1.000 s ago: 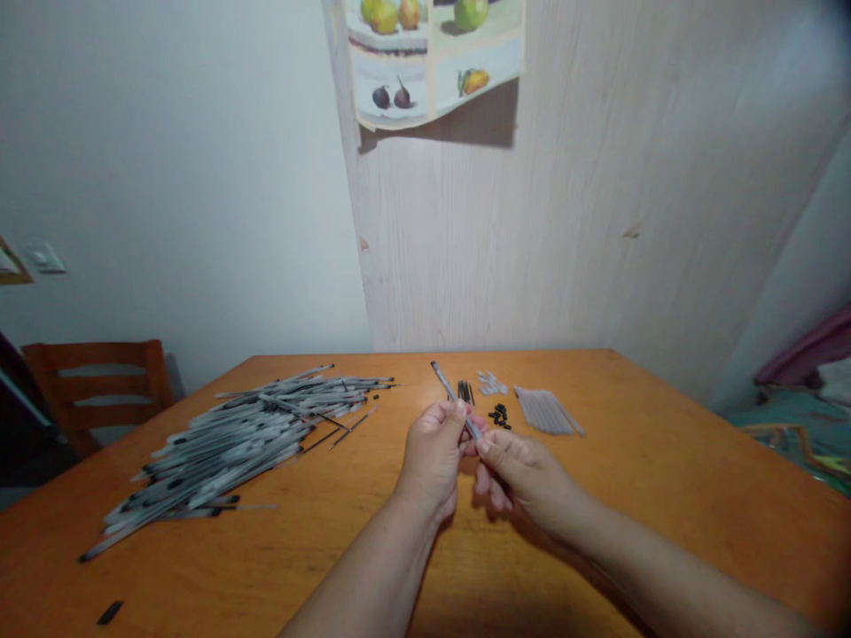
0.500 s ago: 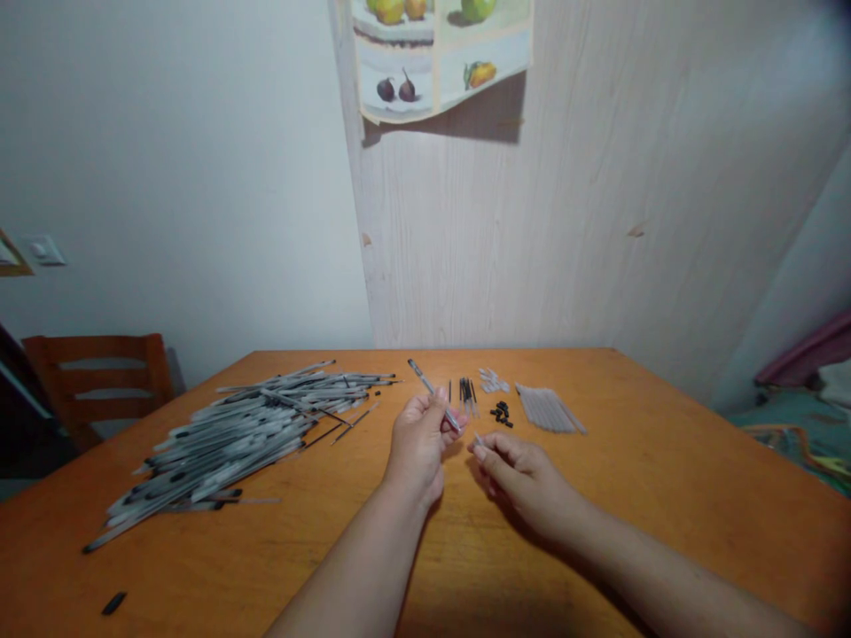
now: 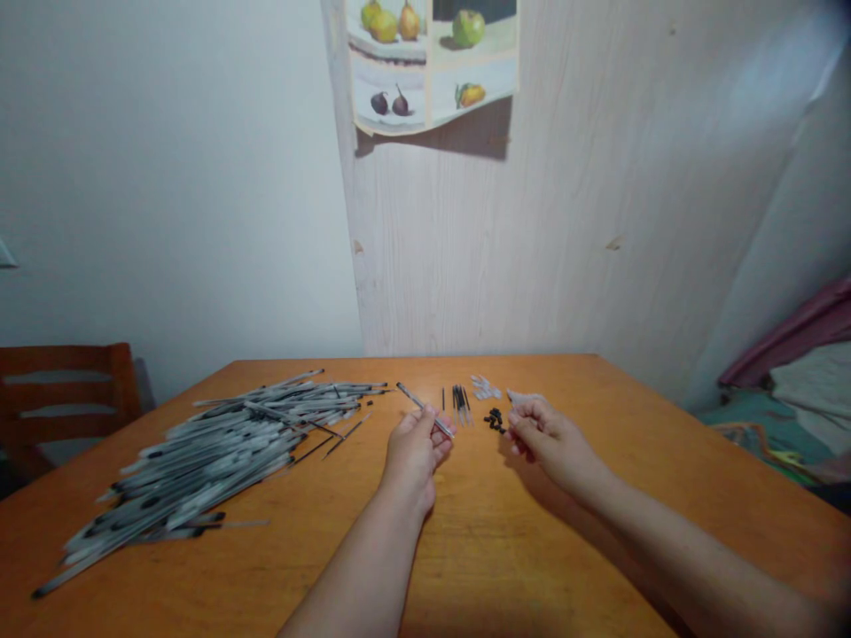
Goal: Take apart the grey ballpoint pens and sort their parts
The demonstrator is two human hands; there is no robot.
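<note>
My left hand [image 3: 416, 447] is closed round a clear pen [image 3: 420, 408] that points up and to the left over the orange table [image 3: 505, 549]. My right hand [image 3: 549, 439] has its fingers pinched together beside a small heap of black end plugs [image 3: 494, 419]; what it pinches is too small to make out. Behind the right hand lies a row of clear barrels [image 3: 522, 396], partly hidden by its fingers. Between the hands lie a few thin black refills [image 3: 458, 400] and some clear tips [image 3: 485, 386].
A large pile of grey pens [image 3: 206, 456] covers the table's left side. A wooden chair [image 3: 63, 399] stands beyond the left edge. A fruit poster [image 3: 432, 62] hangs on the wood-grain wall. Cloth and bedding [image 3: 798, 381] lie to the right.
The hands have drawn apart. My right hand let go of the pen and moved right and away to the black plugs. My left hand keeps the pen.
</note>
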